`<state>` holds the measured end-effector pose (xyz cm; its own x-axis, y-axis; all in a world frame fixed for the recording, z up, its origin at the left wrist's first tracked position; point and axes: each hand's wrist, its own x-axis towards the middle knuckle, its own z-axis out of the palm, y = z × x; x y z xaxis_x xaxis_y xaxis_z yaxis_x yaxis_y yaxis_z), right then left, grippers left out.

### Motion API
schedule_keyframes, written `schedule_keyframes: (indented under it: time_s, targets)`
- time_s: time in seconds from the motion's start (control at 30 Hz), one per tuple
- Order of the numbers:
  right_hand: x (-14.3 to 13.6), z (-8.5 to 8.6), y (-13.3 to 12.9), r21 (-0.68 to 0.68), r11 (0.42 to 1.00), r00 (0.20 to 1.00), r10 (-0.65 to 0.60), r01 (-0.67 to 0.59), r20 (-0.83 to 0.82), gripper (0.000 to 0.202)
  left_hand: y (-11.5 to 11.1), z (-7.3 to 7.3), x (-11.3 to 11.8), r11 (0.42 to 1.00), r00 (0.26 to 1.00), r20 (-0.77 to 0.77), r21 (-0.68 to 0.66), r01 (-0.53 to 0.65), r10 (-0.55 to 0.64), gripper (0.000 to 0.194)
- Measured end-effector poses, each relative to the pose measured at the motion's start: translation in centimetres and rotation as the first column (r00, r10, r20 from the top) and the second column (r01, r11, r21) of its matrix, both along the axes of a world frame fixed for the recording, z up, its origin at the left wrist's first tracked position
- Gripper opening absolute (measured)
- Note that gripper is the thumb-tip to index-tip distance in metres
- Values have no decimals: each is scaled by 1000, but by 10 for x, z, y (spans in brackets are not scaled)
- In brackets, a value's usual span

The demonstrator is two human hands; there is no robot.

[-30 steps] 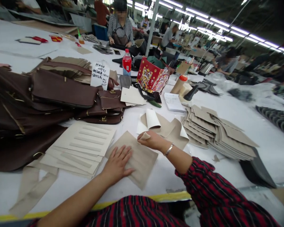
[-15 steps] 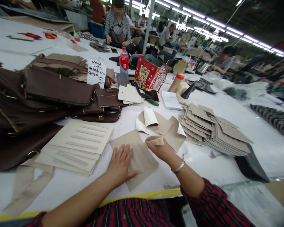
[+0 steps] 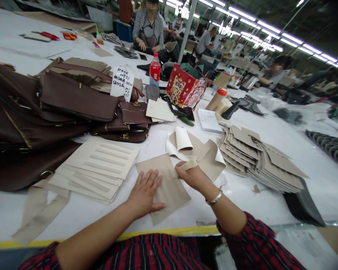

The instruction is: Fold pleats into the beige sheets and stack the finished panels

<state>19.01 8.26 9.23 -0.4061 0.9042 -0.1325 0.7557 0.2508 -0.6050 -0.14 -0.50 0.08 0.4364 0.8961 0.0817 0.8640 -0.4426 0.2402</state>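
Observation:
A beige sheet (image 3: 173,191) lies on the white table in front of me. Flat on its left part rests my left hand (image 3: 146,191), fingers spread and holding nothing. At the sheet's upper right edge, my right hand (image 3: 193,175) is closed around a small pale strip (image 3: 189,164); the fingertips are partly hidden. Just beyond, a curled beige piece with a white underside (image 3: 207,155) lies loosely rolled. To the left are fanned cream panels with grey strips (image 3: 101,165). Stacked beige pieces (image 3: 250,153) lie to the right.
Dark brown bags (image 3: 76,97) fill the left side. Farther back stand a red-labelled bottle (image 3: 154,70), a red patterned box (image 3: 185,86) and an orange-capped container (image 3: 217,99). A notepad (image 3: 209,120) lies nearby. Across the table sits a person in a checked shirt (image 3: 148,28).
The camera view has shifted, so the table's contents appear farther right. Both hands stay in nearly the same places by the sheet, the right hand still gripping the strip.

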Motion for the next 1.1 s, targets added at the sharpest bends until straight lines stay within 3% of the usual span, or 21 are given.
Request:
schedule_keyframes:
  time_s: [0.13, 0.33, 0.4, 0.6, 0.67, 0.8, 0.87, 1.03, 1.1]
  targets:
    - [-32, -8, 15, 95, 995, 996, -41, 33, 82, 19, 1, 1, 0, 1000, 1000, 6, -14, -14, 14, 92]
    - [19, 0, -60, -14, 1000, 983, 14, -11, 182, 22, 1, 1, -2, 1000, 999, 44, -24, -12, 13, 91]
    - [23, -1, -67, -29, 1000, 986, 3, 2, 169, 22, 1, 0, -2, 1000, 999, 46, -24, 2, -1, 91]
    - [-33, -14, 5, 169, 983, 991, 54, -75, 125, 21, 2, 2, -2, 999, 999, 48, -42, 15, -13, 93]
    - [-32, -10, 6, 153, 980, 982, 107, -131, 156, 20, 3, 3, -3, 999, 999, 54, -53, 8, -5, 94]
    - [6, 2, -41, -20, 982, 969, 187, -187, 160, 20, 2, 2, -3, 998, 997, 74, -66, 6, -1, 94]
    - [15, 4, -51, -69, 983, 973, 178, -170, 149, 21, 2, 2, -3, 998, 997, 77, -65, 17, -12, 94]
    - [-28, -7, -2, 113, 989, 981, 71, -92, 182, 23, 3, 2, -4, 996, 998, 60, -80, 36, -31, 95]
    - [-36, -7, 7, 161, 980, 970, 75, -114, 230, 20, 3, 3, -4, 994, 998, 53, -101, 32, -27, 96]
